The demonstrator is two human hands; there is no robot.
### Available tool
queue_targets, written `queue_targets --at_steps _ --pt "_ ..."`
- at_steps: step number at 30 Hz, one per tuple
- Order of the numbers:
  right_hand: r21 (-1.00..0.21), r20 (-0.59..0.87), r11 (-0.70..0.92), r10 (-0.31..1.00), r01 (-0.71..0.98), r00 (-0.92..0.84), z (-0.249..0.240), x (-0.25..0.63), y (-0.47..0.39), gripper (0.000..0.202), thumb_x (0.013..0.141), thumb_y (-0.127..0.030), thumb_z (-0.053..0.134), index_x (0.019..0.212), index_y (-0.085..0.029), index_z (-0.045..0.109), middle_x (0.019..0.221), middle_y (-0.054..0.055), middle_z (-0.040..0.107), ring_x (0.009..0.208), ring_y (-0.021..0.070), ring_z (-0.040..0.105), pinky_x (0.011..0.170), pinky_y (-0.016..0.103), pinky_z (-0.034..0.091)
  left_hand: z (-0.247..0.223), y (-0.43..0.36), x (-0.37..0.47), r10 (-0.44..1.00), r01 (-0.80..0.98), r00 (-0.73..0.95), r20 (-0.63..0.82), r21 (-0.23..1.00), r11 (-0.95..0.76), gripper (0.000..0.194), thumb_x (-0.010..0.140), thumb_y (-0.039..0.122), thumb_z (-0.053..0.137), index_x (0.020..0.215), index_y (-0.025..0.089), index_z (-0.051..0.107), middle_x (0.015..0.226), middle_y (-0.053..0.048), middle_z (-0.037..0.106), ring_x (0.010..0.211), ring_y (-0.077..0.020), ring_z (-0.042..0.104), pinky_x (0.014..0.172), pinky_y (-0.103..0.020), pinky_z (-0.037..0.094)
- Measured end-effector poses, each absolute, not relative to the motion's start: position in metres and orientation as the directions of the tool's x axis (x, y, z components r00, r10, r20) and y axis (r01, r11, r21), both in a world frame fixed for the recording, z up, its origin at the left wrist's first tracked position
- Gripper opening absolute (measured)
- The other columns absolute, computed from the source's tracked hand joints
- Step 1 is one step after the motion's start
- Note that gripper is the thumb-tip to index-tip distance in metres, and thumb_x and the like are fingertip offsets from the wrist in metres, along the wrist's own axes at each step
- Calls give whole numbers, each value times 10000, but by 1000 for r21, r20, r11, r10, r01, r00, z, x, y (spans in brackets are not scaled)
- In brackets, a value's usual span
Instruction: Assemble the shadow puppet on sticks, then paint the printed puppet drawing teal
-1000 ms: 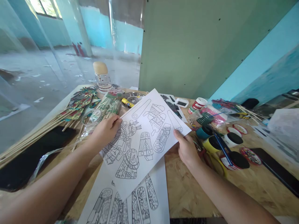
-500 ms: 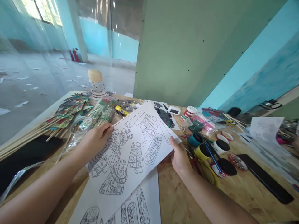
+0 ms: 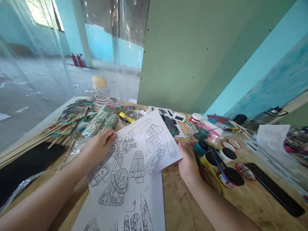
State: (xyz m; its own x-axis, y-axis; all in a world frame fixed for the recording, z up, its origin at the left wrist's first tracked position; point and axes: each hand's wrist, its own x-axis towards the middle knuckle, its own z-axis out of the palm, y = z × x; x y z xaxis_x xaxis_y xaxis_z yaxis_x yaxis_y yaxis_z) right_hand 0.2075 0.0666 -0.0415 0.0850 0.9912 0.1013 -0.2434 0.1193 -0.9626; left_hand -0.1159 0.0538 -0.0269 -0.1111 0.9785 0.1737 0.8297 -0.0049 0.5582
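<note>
The tabletop [image 3: 178,202] spreads beneath a lower sheet [image 3: 157,205] of line drawings, partly covered by the upper sheet [image 3: 148,160], which slants between the hands. That paper looks light, limp and easily creased, best pinched flat at opposite edges. The left hand [image 3: 97,149] grips its far left edge between thumb and fingers; the right hand [image 3: 189,165] meets the right corner, though whether its grip is closed cannot be told. Beside it stands a yellow jar [image 3: 207,161].

Printed sheet [image 3: 154,138], line drawings upward, held between left hand [image 3: 102,144] at nine o'clock and right hand [image 3: 189,162] at three; second sheet [image 3: 154,205] beneath, toward six o'clock, on the bench [image 3: 178,205]; capped bottle [image 3: 100,91] near eleven.
</note>
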Motion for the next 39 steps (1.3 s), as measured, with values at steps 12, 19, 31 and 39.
queue_targets --at_steps 12,19,31,39 --pt "-981 88 114 982 -158 165 -51 207 65 262 727 -446 806 848 -227 726 723 -8 690 670 171 582 621 295 445 -29 54 -115 982 831 -101 162 556 -6 348 910 485 337 909 248 591 837 -34 692 743 -208 621 679 -302 416" --pt "-977 86 113 985 -180 150 -47 205 65 247 725 -441 804 800 -224 713 680 -14 665 629 168 558 583 285 423 -30 54 -115 982 833 -106 159 553 0 355 917 490 339 920 248 600 840 -38 699 754 -219 629 680 -310 418" --pt "-973 71 101 986 -205 152 -44 203 63 215 715 -409 803 765 -225 704 680 -8 696 624 186 586 572 294 438 -31 55 -116 978 831 -112 174 556 -3 363 913 493 356 949 252 625 861 -57 711 770 -236 645 681 -330 434" --pt "-971 79 113 983 -211 163 -42 202 63 207 696 -397 807 742 -228 695 671 -16 695 609 181 582 573 293 427 -24 51 -112 979 837 -119 164 547 10 345 920 490 358 936 255 610 805 -31 697 742 -225 627 673 -312 421"
